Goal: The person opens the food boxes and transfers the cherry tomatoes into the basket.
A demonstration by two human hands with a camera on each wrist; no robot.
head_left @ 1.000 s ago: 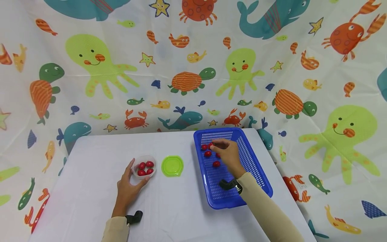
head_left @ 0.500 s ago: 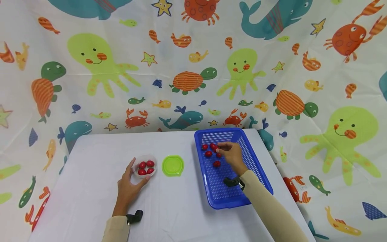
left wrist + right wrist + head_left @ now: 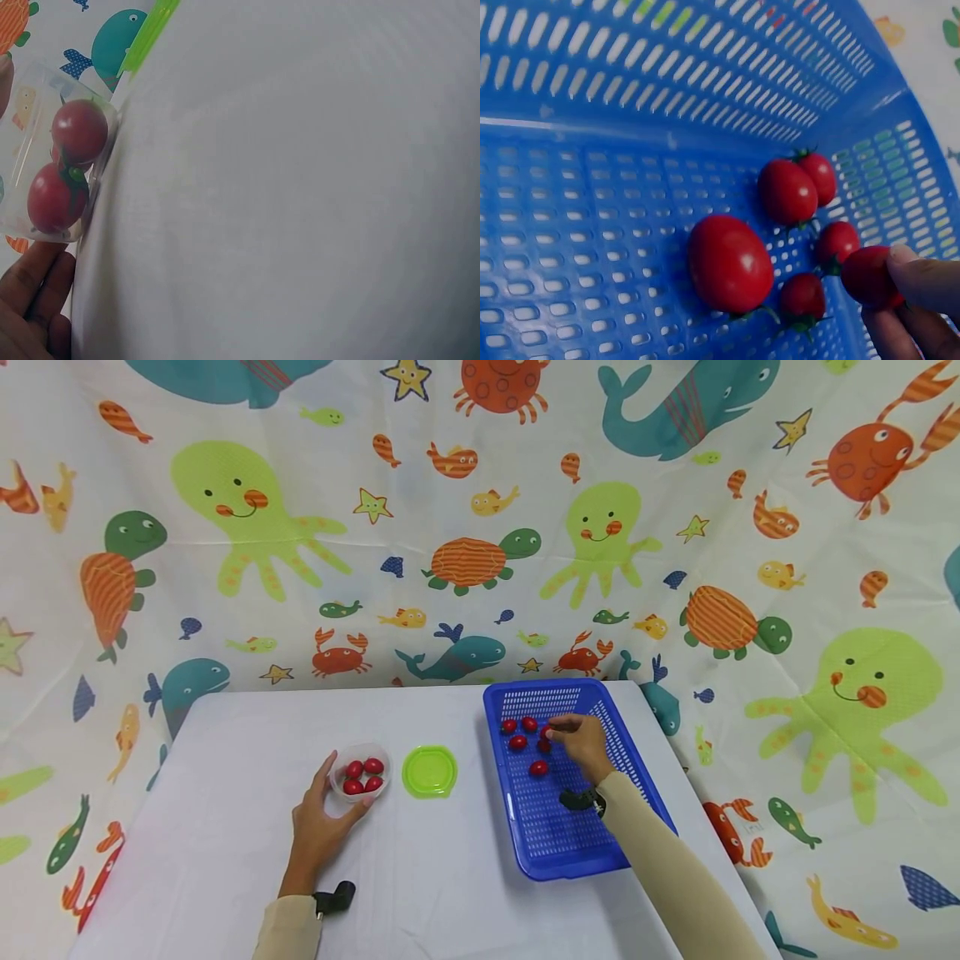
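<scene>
My left hand (image 3: 318, 827) holds a small clear plastic container (image 3: 360, 747) on the white table, thumb on the near side and fingers around the left. Several red cherry tomatoes (image 3: 354, 769) lie inside it; through its wall in the left wrist view, tomatoes with green stems (image 3: 58, 196) show. Over the blue basket (image 3: 551, 852), my right hand (image 3: 587, 747) pinches one cherry tomato (image 3: 870, 276) between thumb and fingers. Below and beside it, several loose cherry tomatoes (image 3: 730, 264) rest on the basket's slotted floor.
A bright green lid (image 3: 429, 772) lies flat between the container and the basket. The basket's raised rim (image 3: 512, 810) stands near the table's right edge. Behind the table hangs a sea-animal curtain (image 3: 480, 610).
My right hand has shifted right and slightly nearer inside the basket, and a tomato now shows between its fingertips. The left hand and container stay in place.
</scene>
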